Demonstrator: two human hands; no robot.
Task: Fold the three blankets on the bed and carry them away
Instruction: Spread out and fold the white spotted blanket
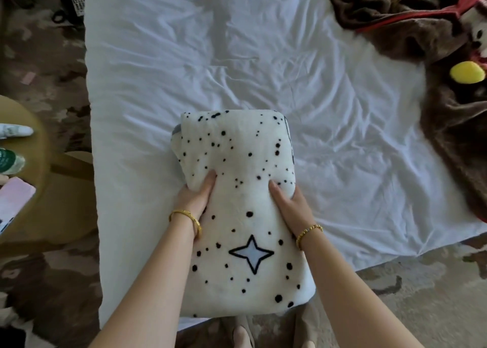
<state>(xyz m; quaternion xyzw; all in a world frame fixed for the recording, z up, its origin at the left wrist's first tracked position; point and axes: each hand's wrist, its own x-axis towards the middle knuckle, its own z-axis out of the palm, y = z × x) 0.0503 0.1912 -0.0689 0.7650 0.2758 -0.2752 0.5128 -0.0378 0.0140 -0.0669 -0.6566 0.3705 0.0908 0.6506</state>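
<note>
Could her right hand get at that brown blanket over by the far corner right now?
Probably not yet. The right hand and left hand both grip the folded spotted blanket, and the brown blanket lies apart across bare sheet.

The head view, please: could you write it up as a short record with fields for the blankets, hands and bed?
folded blanket: cream fleece blanket with black dots and a blue star, folded, at the bed's near edge
left hand: grips its left side
right hand: grips its right side
unfolded blanket: brown plush blanket, crumpled, far right
bed: white wrinkled sheet
third blanket: not visible
</note>
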